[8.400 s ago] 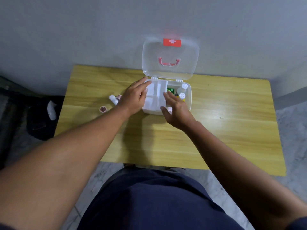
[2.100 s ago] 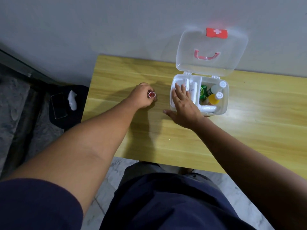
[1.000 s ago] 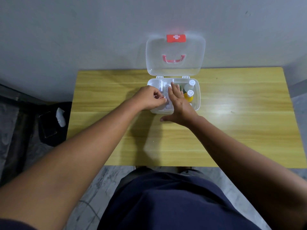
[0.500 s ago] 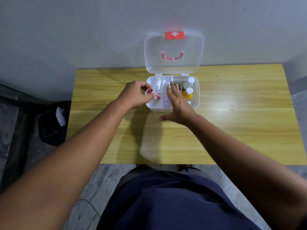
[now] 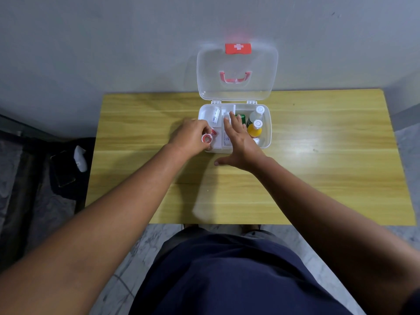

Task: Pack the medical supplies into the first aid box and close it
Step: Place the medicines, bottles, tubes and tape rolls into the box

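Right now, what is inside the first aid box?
In the first aid box: a yellow bottle, a white bottle, a green packet and a white tube. The right hand covers the middle section.

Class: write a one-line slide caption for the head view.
Left hand holds a red-rimmed tape roll at the open first aid box; right hand steadies it.

Both bare arms reaching forward, left hand (image 5: 189, 137) curled, fingers pinched closed, right hand (image 5: 241, 142) flat, fingers spread

White cross on red latch (image 5: 238, 47)
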